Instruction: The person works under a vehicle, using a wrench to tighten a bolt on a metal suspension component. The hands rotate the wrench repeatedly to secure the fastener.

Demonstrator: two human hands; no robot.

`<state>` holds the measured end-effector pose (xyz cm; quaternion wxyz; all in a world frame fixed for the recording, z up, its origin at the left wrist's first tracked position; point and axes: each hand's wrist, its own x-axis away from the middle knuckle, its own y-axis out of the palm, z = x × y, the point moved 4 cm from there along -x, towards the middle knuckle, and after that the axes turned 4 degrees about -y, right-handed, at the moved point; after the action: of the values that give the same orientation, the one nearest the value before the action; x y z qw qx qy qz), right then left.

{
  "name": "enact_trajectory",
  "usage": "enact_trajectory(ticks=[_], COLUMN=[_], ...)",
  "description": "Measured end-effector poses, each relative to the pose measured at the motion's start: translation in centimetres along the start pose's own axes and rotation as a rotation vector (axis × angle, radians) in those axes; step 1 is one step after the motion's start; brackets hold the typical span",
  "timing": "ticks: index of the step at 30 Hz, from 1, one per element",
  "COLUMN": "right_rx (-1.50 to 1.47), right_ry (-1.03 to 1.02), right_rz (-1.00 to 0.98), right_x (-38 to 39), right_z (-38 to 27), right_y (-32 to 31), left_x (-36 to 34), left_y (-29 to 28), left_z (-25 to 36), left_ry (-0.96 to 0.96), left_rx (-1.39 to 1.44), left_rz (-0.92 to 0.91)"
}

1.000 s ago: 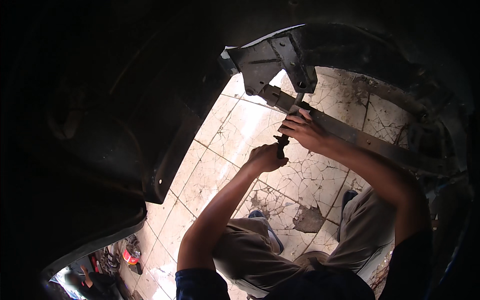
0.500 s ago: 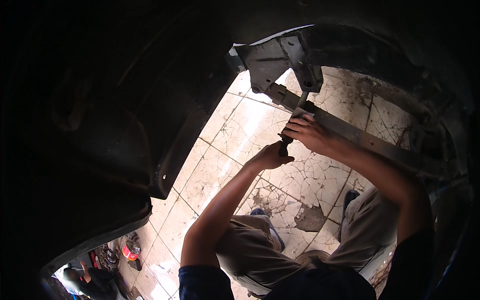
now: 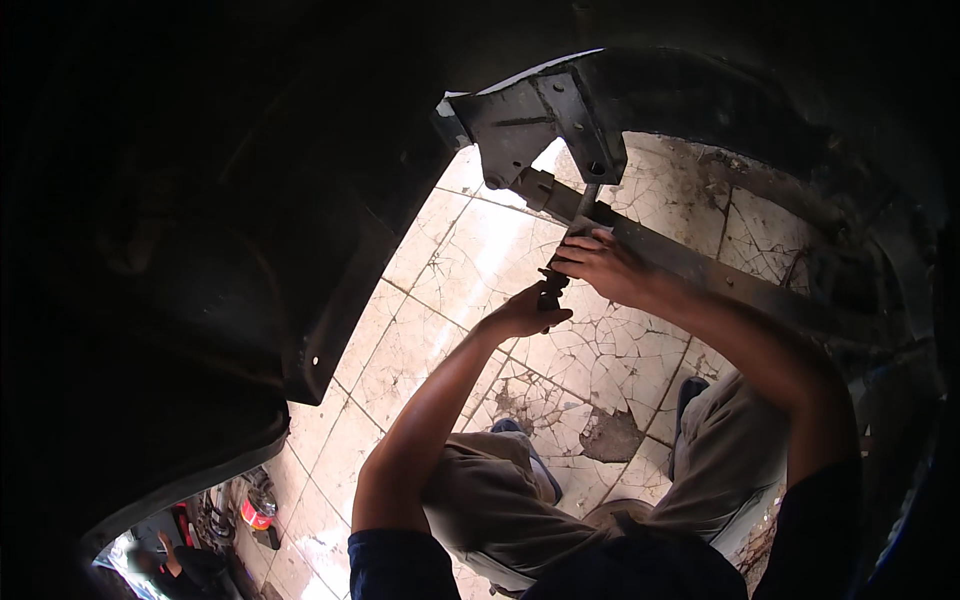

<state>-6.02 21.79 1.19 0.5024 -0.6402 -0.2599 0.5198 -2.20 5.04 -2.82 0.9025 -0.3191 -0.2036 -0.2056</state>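
A dark, narrow metal part (image 3: 552, 286) with a knobbed lower end hangs beneath a metal bracket (image 3: 515, 125). My left hand (image 3: 526, 312) is closed around its lower end, thumb pointing right. Just above, my right hand (image 3: 608, 268) curls its fingers over the upper stretch of the same part, by a greyish flat piece (image 3: 585, 228). From there a thin rod (image 3: 590, 200) runs up toward the bracket's lower corner. The part's exact kind cannot be made out, being dark and partly covered by my fingers.
A long metal bar (image 3: 690, 258) slants down to the right behind my right hand. Dark vehicle panels (image 3: 200, 250) surround the opening. Below lies a cracked tiled floor (image 3: 400, 330). A red-labelled container (image 3: 257, 512) and a person (image 3: 180, 565) are at lower left.
The whole view has shifted slightly, so bracket, part and hands all appear a little further left. Both hands keep their hold on the dark metal part.
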Motion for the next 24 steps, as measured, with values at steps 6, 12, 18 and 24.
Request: enact_trajectory(ticks=[6,12,18,24], right_rx=[-0.008,-0.077,0.017,-0.079], right_ry=[0.007,0.016,0.021,-0.005], right_rz=[0.019,0.008,-0.034,-0.046], right_x=[-0.1,0.1,-0.1,-0.3], right_z=[0.1,0.5,0.2,0.7], right_y=[-0.1,-0.1,-0.4,0.3], left_x=[0.4,0.2,0.1,0.1], left_y=[-0.1,0.4,0.4,0.5], left_z=[0.4,-0.4,-0.4,-0.1], left_ry=[-0.043,-0.047,-0.039,0.052], left_rx=[-0.011,0.03,0.028,0.149], left_rz=[0.019,-0.024,-0.038,-0.02])
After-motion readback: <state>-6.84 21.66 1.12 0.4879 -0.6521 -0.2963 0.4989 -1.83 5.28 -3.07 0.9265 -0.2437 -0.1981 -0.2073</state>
